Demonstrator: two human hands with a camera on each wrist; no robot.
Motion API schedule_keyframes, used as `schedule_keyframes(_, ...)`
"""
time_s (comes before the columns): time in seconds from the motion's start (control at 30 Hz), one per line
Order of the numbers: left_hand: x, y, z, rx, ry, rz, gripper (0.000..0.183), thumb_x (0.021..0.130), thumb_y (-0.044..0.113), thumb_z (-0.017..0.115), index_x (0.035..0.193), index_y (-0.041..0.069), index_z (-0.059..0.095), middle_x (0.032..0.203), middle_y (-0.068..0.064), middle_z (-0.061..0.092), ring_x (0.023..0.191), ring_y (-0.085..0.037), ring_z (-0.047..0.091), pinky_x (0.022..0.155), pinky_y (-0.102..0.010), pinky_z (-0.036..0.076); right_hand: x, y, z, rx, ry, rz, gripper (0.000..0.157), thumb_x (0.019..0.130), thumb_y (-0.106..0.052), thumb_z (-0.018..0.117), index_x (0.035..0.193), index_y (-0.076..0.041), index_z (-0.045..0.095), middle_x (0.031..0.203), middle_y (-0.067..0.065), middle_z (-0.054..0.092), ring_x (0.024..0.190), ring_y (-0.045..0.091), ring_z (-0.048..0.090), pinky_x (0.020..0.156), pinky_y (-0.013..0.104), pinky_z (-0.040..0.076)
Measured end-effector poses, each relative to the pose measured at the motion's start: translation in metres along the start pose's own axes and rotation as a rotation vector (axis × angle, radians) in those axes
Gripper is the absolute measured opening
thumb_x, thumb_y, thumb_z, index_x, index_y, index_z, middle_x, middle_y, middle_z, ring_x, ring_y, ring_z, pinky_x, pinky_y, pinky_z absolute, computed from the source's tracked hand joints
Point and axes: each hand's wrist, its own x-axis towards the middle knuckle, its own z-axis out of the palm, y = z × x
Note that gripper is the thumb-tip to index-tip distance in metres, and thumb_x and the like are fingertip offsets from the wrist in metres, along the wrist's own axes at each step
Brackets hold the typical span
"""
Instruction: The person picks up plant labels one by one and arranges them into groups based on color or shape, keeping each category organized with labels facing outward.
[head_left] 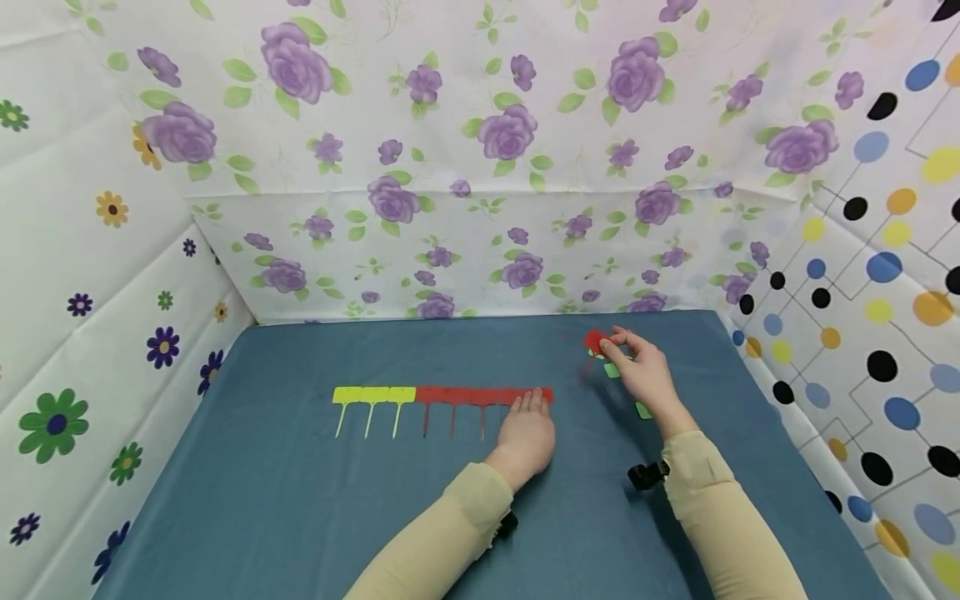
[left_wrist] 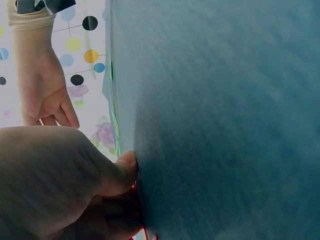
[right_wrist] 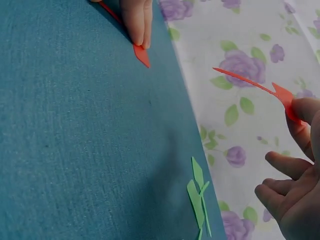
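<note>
Yellow T-shaped plant labels (head_left: 373,395) and red ones (head_left: 457,396) lie side by side on the blue cloth, heads in one straight row, thin stems toward me. At the red end of that row my left hand (head_left: 527,437) rests with straight fingers on the last red heads; its palm covers the stems there. Farther right, my right hand (head_left: 641,371) pinches a single red plant label (head_left: 596,340) between thumb and fingers. The right wrist view shows this label's pointed stem (right_wrist: 240,77) sticking out, raised above the cloth. Green labels (head_left: 612,370) lie beneath that hand, partly hidden by it.
Another green label (head_left: 643,410) shows beside the right wrist. Small black devices (head_left: 647,476) hang from both sleeves. Flower-printed sheeting (head_left: 450,208) rises behind the blue table cloth (head_left: 285,500), and dotted sheeting (head_left: 862,333) stands along the right.
</note>
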Motion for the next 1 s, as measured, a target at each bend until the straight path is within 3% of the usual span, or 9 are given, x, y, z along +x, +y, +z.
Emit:
schedule_keyframes(0.17, 0.000, 0.000, 0.001, 0.006, 0.008, 0.006, 0.056, 0.115, 0.022, 0.050, 0.166, 0.006, 0.038, 0.175, -0.010, 0.027, 0.161, -0.023, 0.027, 0.131, -0.033, 0.023, -0.002, -0.001, 0.002, 0.020, 0.001, 0.012, 0.056, 0.103, -0.062, 0.064, 0.114, -0.008, 0.073, 0.163, 0.011, 0.051, 0.154, 0.041, 0.038, 0.118, 0.063, 0.042)
schedule_keyframes(0.43, 0.000, -0.001, -0.001, 0.007, 0.001, -0.003, 0.056, 0.115, 0.023, 0.049, 0.167, 0.006, 0.037, 0.176, -0.009, 0.027, 0.161, -0.023, 0.027, 0.131, -0.034, 0.023, 0.000, 0.001, 0.004, -0.034, -0.013, 0.022, 0.057, 0.100, -0.059, 0.070, 0.111, -0.004, 0.079, 0.161, 0.013, 0.053, 0.153, 0.041, 0.040, 0.115, 0.063, 0.046)
schedule_keyframes(0.6, -0.003, -0.001, -0.002, 0.027, 0.012, -0.007, 0.054, 0.116, 0.023, 0.048, 0.167, 0.007, 0.038, 0.175, -0.009, 0.028, 0.161, -0.022, 0.028, 0.131, -0.034, 0.025, 0.001, 0.005, 0.005, -0.062, -0.055, -0.012, 0.049, 0.107, -0.049, 0.065, 0.118, -0.004, 0.078, 0.162, 0.014, 0.050, 0.158, 0.040, 0.032, 0.121, 0.064, 0.037)
schedule_keyframes(0.83, -0.004, -0.001, -0.002, 0.036, 0.024, -0.005, 0.053, 0.116, 0.023, 0.046, 0.166, 0.007, 0.039, 0.175, -0.008, 0.030, 0.160, -0.022, 0.030, 0.130, -0.034, 0.025, 0.001, 0.008, 0.007, -0.045, -0.119, 0.022, 0.050, 0.113, -0.049, 0.052, 0.116, -0.002, 0.067, 0.174, 0.018, 0.029, 0.164, 0.043, 0.003, 0.125, 0.075, 0.012)
schedule_keyframes(1.0, -0.003, 0.000, -0.002, 0.051, 0.016, -0.003, 0.052, 0.117, 0.024, 0.043, 0.167, 0.008, 0.038, 0.175, -0.008, 0.029, 0.160, -0.022, 0.030, 0.131, -0.034, 0.024, 0.001, 0.011, 0.013, -0.061, -0.125, 0.020, 0.050, 0.111, -0.051, 0.055, 0.113, -0.004, 0.073, 0.174, 0.022, 0.025, 0.163, 0.047, -0.001, 0.124, 0.077, 0.013)
